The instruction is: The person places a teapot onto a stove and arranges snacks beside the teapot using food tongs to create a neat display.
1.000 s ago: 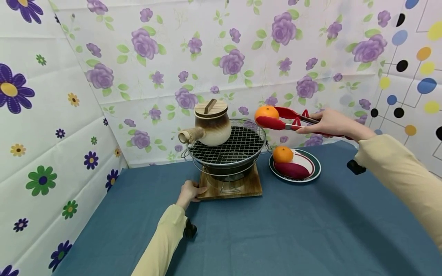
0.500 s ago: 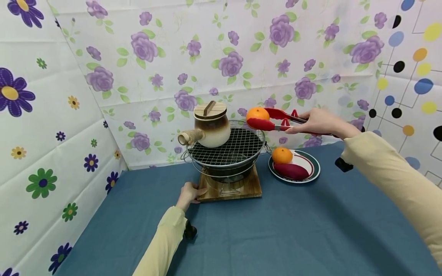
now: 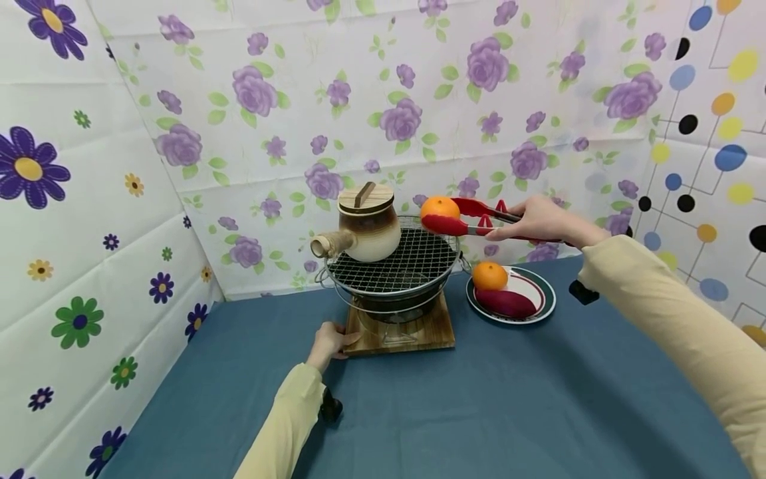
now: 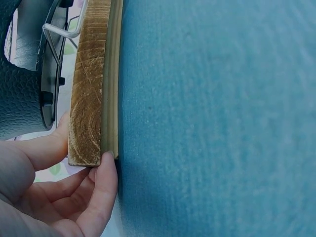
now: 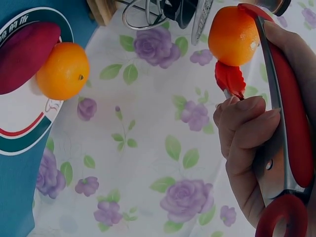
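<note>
My right hand (image 3: 534, 218) grips red-tipped metal tongs (image 5: 291, 113), whose tips clasp an orange (image 3: 440, 210) in the air by the right rim of a round wire grill rack (image 3: 413, 259). My left hand (image 3: 328, 342) pinches the front left corner of a wooden board (image 4: 89, 89), thumb on top and fingers beneath. On that board stands a black stove (image 3: 389, 305) bearing the rack. A lidded clay pot (image 3: 372, 233) with a side handle sits on the rack's left part. Right of the stove, a green-rimmed plate (image 3: 547, 303) carries another orange (image 3: 489, 275) and a purple sweet potato (image 3: 505, 303).
A blue cloth (image 3: 455, 412) covers the table. Flowered sheets (image 3: 239, 140) hang behind and at the left, and a dotted sheet (image 3: 706, 159) hangs at the right. Wire loops (image 3: 323, 276) stick out from the stove's sides.
My right hand has moved left with the tongs and the orange, from above the plate to the rack's right edge. My left hand stays on the board. The head view has shifted slightly.
</note>
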Available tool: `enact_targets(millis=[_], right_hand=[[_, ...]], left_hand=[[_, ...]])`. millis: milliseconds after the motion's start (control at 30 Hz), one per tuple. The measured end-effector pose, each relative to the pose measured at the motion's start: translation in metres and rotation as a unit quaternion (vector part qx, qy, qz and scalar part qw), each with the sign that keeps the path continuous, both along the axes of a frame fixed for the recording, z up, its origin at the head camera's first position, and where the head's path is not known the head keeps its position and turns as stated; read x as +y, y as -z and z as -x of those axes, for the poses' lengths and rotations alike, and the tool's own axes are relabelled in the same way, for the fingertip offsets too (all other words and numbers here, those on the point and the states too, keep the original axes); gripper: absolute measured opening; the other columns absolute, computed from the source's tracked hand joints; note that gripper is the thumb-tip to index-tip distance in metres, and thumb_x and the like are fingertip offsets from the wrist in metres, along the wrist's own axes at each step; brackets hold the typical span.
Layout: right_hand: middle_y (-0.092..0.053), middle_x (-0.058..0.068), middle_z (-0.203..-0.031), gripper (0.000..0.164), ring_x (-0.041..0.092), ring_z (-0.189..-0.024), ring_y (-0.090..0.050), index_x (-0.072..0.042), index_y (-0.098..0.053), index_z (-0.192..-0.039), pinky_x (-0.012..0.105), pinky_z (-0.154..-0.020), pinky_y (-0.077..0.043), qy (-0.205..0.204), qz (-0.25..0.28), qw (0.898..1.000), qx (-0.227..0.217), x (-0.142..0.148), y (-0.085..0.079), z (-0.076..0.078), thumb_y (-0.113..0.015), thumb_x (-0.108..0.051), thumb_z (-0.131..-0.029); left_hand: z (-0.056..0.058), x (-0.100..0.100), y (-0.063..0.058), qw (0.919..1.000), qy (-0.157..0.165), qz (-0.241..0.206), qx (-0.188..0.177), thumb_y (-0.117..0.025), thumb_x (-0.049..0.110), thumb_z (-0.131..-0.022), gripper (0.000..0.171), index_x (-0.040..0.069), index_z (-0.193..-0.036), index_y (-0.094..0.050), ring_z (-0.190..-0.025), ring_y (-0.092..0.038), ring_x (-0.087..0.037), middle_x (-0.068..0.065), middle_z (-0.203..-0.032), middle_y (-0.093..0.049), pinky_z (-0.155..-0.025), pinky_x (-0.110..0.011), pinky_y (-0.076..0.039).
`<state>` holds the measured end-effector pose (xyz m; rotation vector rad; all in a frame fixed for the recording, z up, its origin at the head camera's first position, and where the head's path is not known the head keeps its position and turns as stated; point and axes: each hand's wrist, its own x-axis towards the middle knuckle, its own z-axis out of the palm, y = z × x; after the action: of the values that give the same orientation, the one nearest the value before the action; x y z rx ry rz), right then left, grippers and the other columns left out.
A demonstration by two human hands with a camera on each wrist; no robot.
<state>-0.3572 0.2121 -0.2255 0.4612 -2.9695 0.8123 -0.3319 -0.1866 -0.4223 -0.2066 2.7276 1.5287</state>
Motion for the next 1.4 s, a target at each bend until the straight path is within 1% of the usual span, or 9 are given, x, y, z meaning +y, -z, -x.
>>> enact_targets(millis=[267, 433, 533, 633, 700, 833, 1067, 1233, 1400], right_hand=[[-0.036, 0.001, -0.049, 0.059, 0.016, -0.040, -0.037, -0.005, -0.064, -0.095, 0.027, -0.041, -0.031, -0.008, 0.000, 1.000, -0.008, -0.005, 0.001, 0.000, -0.070, -0.058, -0.068], [-0.037, 0.001, -0.049, 0.059, 0.016, -0.039, -0.038, -0.005, -0.063, -0.092, 0.027, -0.040, -0.034, -0.004, -0.001, 1.000, -0.015, -0.007, -0.001, 0.002, -0.071, -0.058, -0.067], [-0.036, 0.001, -0.049, 0.060, 0.015, -0.040, -0.037, -0.004, -0.063, -0.090, 0.026, -0.040, -0.033, -0.003, -0.004, 1.000, -0.018, -0.008, -0.001, 0.003, -0.070, -0.059, -0.066], [-0.036, 0.000, -0.049, 0.059, 0.015, -0.040, -0.037, -0.004, -0.063, -0.090, 0.026, -0.040, -0.033, -0.001, -0.006, 1.000, -0.022, -0.011, -0.002, 0.003, -0.070, -0.058, -0.068], [-0.036, 0.000, -0.050, 0.059, 0.015, -0.040, -0.037, -0.004, -0.062, -0.091, 0.026, -0.041, -0.033, -0.001, -0.008, 1.000, -0.024, -0.012, -0.002, 0.003, -0.070, -0.058, -0.068], [-0.037, 0.001, -0.049, 0.060, 0.015, -0.040, -0.038, -0.004, -0.061, -0.088, 0.027, -0.041, -0.034, -0.001, -0.012, 1.000, -0.023, -0.016, -0.003, 0.003, -0.069, -0.060, -0.067], [-0.038, 0.001, -0.050, 0.058, 0.015, -0.040, -0.040, -0.004, -0.060, -0.084, 0.026, -0.041, -0.035, -0.007, -0.014, 1.000, -0.021, -0.022, -0.003, 0.006, -0.070, -0.059, -0.067], [-0.037, 0.000, -0.050, 0.059, 0.015, -0.040, -0.040, -0.005, -0.058, -0.080, 0.027, -0.041, -0.035, -0.008, -0.022, 1.000, -0.015, -0.023, -0.001, 0.008, -0.069, -0.061, -0.066], [-0.037, 0.000, -0.050, 0.061, 0.015, -0.040, -0.039, -0.005, -0.058, -0.082, 0.026, -0.041, -0.034, -0.004, -0.026, 0.999, -0.019, -0.025, 0.000, 0.010, -0.069, -0.063, -0.065]], left_hand=[[-0.001, 0.001, 0.001, 1.0000, -0.005, 0.000, -0.004, -0.071, 0.013, -0.080, 0.020, -0.004, -0.078, -0.060, -0.055, -0.054, -0.020, -0.011, -0.066, -0.051, -0.052, -0.036, -0.054], [0.000, 0.002, -0.001, 1.0000, -0.006, 0.001, -0.003, -0.071, 0.014, -0.080, 0.023, 0.001, -0.067, -0.057, -0.051, -0.052, -0.018, -0.008, -0.058, -0.047, -0.052, -0.036, -0.054], [0.000, 0.002, -0.001, 1.0000, -0.004, 0.001, -0.002, -0.072, 0.013, -0.080, 0.025, 0.002, -0.064, -0.056, -0.049, -0.052, -0.017, -0.007, -0.055, -0.046, -0.051, -0.036, -0.054], [-0.001, 0.002, -0.002, 1.0000, -0.004, 0.000, 0.000, -0.071, 0.012, -0.080, 0.022, -0.001, -0.068, -0.059, -0.049, -0.053, -0.018, -0.009, -0.056, -0.047, -0.051, -0.036, -0.054], [-0.001, 0.002, -0.002, 1.0000, -0.005, 0.000, 0.000, -0.071, 0.012, -0.080, 0.020, -0.004, -0.074, -0.061, -0.052, -0.054, -0.018, -0.010, -0.060, -0.049, -0.051, -0.036, -0.054], [-0.002, 0.002, -0.002, 1.0000, -0.008, 0.003, 0.001, -0.071, 0.013, -0.080, 0.021, -0.006, -0.080, -0.061, -0.055, -0.055, -0.019, -0.011, -0.065, -0.050, -0.052, -0.036, -0.054], [-0.002, 0.001, -0.003, 1.0000, -0.009, 0.003, 0.000, -0.072, 0.014, -0.080, 0.022, -0.005, -0.077, -0.060, -0.052, -0.054, -0.018, -0.009, -0.062, -0.048, -0.051, -0.036, -0.054], [-0.002, 0.001, -0.003, 1.0000, -0.008, 0.000, 0.003, -0.071, 0.013, -0.080, 0.022, -0.005, -0.076, -0.059, -0.052, -0.054, -0.019, -0.009, -0.062, -0.048, -0.051, -0.036, -0.054], [-0.001, 0.001, -0.001, 1.0000, -0.008, 0.005, 0.001, -0.071, 0.013, -0.080, 0.021, -0.005, -0.078, -0.060, -0.054, -0.055, -0.020, -0.010, -0.064, -0.049, -0.051, -0.036, -0.054]])
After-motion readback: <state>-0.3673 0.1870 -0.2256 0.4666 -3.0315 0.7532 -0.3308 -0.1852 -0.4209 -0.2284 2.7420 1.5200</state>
